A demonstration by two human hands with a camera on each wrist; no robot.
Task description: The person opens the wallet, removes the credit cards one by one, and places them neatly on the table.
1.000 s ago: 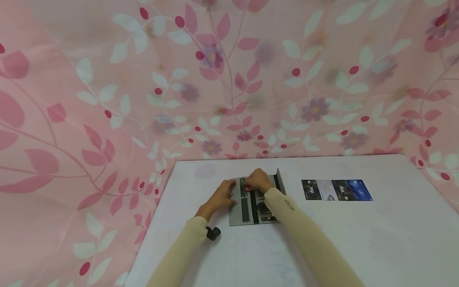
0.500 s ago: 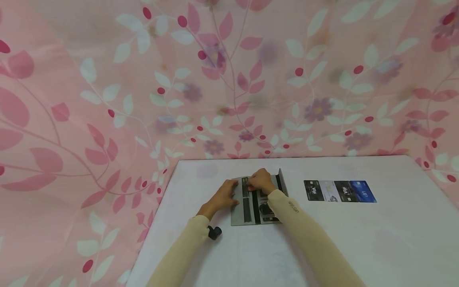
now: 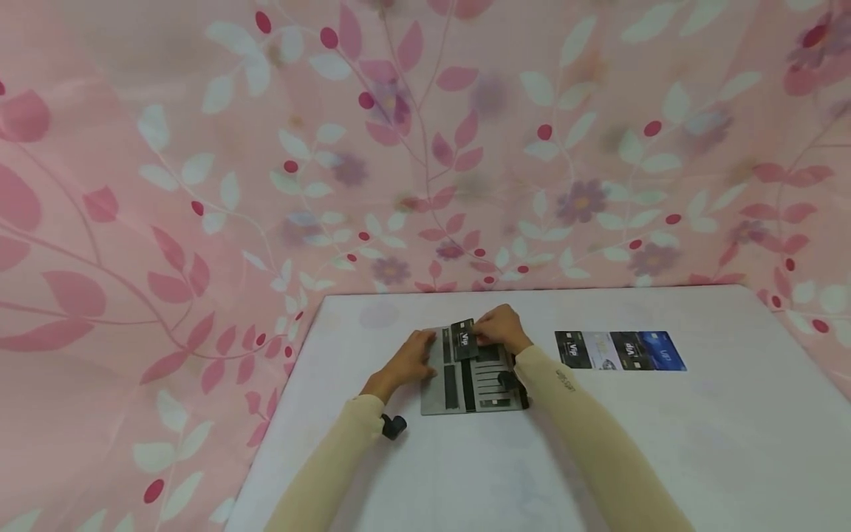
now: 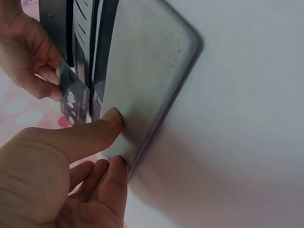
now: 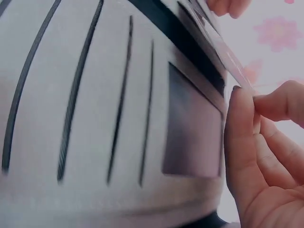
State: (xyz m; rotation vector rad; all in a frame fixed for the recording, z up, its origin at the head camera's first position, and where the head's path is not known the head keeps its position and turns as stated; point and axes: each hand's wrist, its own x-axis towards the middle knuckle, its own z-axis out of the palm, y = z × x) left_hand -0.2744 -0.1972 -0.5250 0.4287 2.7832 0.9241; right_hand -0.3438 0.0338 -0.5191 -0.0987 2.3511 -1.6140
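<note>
A grey wallet (image 3: 433, 397) lies unfolded on the white table, with dark pockets and a row of card slots on its right half. My left hand (image 3: 407, 362) holds its left edge; in the left wrist view the thumb presses on the grey flap (image 4: 137, 61) with the fingers at its rim. My right hand (image 3: 504, 329) pinches a black VIP card (image 3: 464, 341) by its right side, tilted over the wallet's upper part. Seen edge-on in the right wrist view, the card (image 5: 235, 64) sits between thumb and index finger, beside a window pocket (image 5: 194, 128).
To the right, a row of cards lies flat on the table (image 3: 731, 443): a black VIP card (image 3: 573, 350), a silver one (image 3: 601, 351), another black one (image 3: 631, 351) and a blue one (image 3: 661, 351). A pink floral cloth (image 3: 425, 185) hangs behind the table.
My right hand has moved right and brought the black VIP card into view above the wallet. The wallet's raised right flap no longer shows upright. The left hand keeps its place.
</note>
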